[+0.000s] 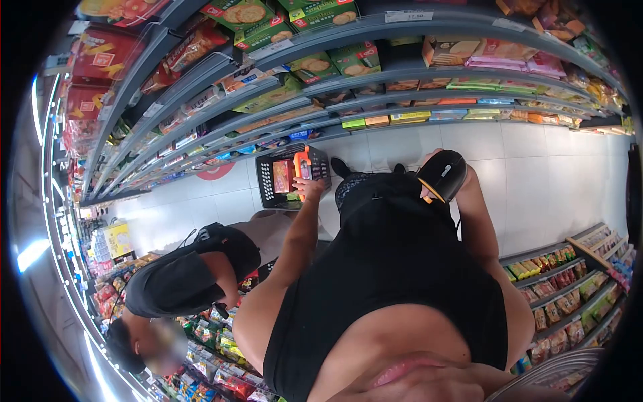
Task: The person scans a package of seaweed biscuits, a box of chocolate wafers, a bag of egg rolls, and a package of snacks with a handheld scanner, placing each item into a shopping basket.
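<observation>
My left hand (309, 188) is raised in front of me and closed around a small orange and black handheld device (303, 163). It hovers just over a black shopping basket (266, 182) standing on the white tiled floor, with a red package (282, 175) inside. My right hand (463, 179) grips a black scanner with a yellow edge (442, 175) at about the same height, to the right of my torso. My shoes (340, 167) show between the two hands.
Long shelves of biscuit and snack boxes (315, 67) line the far side of the aisle. Another person in a black shirt (184, 278) bends over low shelves at my left. More snack shelves (566, 288) stand at my right.
</observation>
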The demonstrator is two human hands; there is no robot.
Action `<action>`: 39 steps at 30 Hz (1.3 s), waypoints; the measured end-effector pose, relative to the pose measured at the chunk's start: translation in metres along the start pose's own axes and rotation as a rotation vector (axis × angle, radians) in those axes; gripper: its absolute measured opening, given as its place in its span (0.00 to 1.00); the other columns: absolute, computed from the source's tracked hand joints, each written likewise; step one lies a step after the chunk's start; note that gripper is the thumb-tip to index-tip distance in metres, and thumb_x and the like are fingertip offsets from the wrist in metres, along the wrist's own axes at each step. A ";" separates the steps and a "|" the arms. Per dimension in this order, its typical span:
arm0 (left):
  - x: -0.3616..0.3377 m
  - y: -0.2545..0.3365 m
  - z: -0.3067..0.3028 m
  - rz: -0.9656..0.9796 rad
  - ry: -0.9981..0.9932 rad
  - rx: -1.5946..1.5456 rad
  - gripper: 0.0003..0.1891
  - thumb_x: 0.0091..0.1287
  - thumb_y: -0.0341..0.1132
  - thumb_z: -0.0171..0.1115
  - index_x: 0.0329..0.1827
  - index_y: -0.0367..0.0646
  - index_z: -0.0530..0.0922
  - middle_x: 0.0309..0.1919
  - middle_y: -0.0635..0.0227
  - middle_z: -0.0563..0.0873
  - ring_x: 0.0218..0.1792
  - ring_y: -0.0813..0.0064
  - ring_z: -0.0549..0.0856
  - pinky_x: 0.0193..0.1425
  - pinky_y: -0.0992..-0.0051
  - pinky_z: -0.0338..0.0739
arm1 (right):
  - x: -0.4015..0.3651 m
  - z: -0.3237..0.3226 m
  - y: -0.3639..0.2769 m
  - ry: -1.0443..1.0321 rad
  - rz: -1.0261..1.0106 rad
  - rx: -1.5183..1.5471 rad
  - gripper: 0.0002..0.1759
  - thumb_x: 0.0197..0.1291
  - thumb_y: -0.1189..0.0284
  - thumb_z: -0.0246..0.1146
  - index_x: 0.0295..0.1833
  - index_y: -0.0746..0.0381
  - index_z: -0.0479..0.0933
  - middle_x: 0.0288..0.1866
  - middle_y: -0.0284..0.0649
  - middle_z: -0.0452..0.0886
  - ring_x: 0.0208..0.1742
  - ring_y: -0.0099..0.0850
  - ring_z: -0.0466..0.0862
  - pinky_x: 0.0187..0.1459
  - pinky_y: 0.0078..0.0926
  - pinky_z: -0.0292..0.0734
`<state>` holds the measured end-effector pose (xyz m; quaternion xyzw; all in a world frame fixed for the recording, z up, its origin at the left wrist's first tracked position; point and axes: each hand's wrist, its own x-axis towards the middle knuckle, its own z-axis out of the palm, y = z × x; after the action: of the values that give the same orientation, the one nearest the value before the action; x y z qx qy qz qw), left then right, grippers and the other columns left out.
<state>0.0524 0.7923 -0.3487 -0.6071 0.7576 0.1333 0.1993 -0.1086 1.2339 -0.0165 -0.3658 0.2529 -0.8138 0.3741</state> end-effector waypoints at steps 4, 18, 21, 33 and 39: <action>0.013 -0.009 0.005 0.051 -0.056 -0.008 0.74 0.53 0.64 0.75 0.85 0.42 0.26 0.85 0.43 0.40 0.82 0.32 0.47 0.83 0.38 0.52 | 0.006 -0.011 0.002 -0.002 -0.018 -0.091 0.37 0.48 0.79 0.82 0.62 0.75 0.72 0.47 0.57 0.88 0.41 0.41 0.92 0.41 0.34 0.88; 0.004 0.110 -0.232 0.670 -0.042 -1.384 0.12 0.75 0.39 0.63 0.33 0.41 0.80 0.25 0.67 0.85 0.21 0.79 0.82 0.20 0.76 0.72 | 0.049 -0.012 -0.007 0.405 0.520 -0.162 0.38 0.46 0.82 0.80 0.66 0.68 0.74 0.38 0.37 0.86 0.29 0.20 0.83 0.30 0.20 0.78; -0.026 0.156 -0.331 0.606 -0.107 -1.486 0.18 0.75 0.48 0.63 0.40 0.39 0.81 0.27 0.65 0.88 0.21 0.77 0.83 0.21 0.76 0.73 | 0.052 -0.017 -0.004 0.313 0.486 -0.185 0.38 0.46 0.82 0.79 0.66 0.68 0.74 0.38 0.36 0.86 0.29 0.20 0.82 0.30 0.20 0.78; 0.057 0.233 -0.421 0.530 -0.424 -1.256 0.31 0.78 0.63 0.48 0.45 0.45 0.87 0.28 0.73 0.89 0.24 0.79 0.81 0.24 0.78 0.66 | 0.026 -0.005 -0.016 0.369 0.478 -0.208 0.41 0.38 0.81 0.82 0.63 0.67 0.77 0.44 0.35 0.87 0.42 0.20 0.84 0.45 0.23 0.80; 0.081 0.245 -0.435 0.491 -0.516 -1.165 0.24 0.77 0.58 0.53 0.40 0.48 0.87 0.23 0.77 0.85 0.20 0.82 0.78 0.20 0.84 0.64 | 0.007 -0.007 -0.012 0.363 0.414 -0.183 0.41 0.36 0.84 0.81 0.63 0.68 0.77 0.42 0.36 0.87 0.40 0.22 0.84 0.40 0.23 0.81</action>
<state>-0.2622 0.5846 -0.0113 -0.3747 0.6062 0.7012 -0.0219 -0.1219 1.2363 -0.0096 -0.1869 0.4575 -0.7460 0.4465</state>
